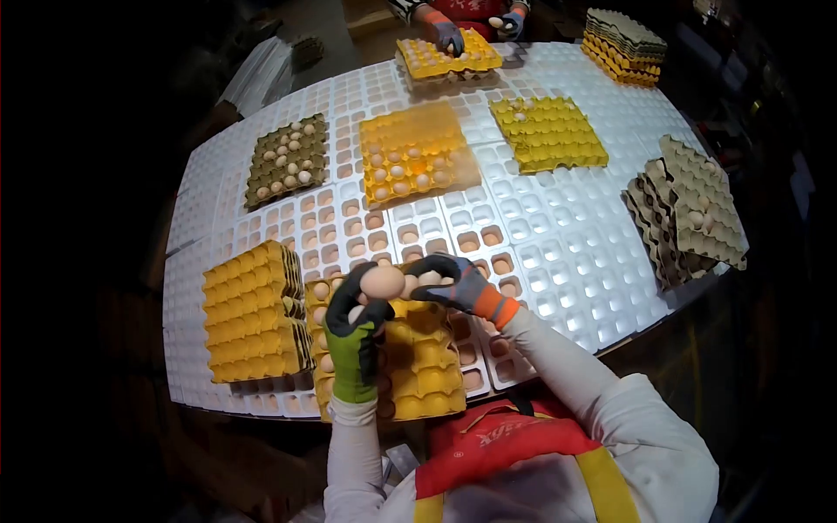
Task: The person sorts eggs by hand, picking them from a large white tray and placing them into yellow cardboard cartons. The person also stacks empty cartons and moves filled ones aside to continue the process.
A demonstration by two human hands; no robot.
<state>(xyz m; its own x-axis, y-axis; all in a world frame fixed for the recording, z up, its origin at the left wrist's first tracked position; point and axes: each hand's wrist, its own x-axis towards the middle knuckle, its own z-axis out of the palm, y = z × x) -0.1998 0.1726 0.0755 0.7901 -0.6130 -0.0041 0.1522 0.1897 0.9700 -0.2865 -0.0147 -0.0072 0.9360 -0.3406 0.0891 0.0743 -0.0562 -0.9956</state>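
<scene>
My left hand (356, 327), in a green and black glove, is closed around a pale brown egg (383, 282) held up near the middle of the view. Beside it, my right hand (449, 286), in a grey glove with an orange cuff, has its fingers curled round eggs (430, 279). Both hands are above a yellow egg tray (425, 370). Eggs sit along that tray's left side and many of its front and right cups show bare.
A stack of yellow trays (248, 314) stands at left. Farther back are a grey tray (286, 161), an orange tray (414, 157) and a yellow-green tray (549, 135) with eggs. Grey trays (689, 209) lean at right. Across the table, a co-worker's gloved hand (449, 37) touches another tray.
</scene>
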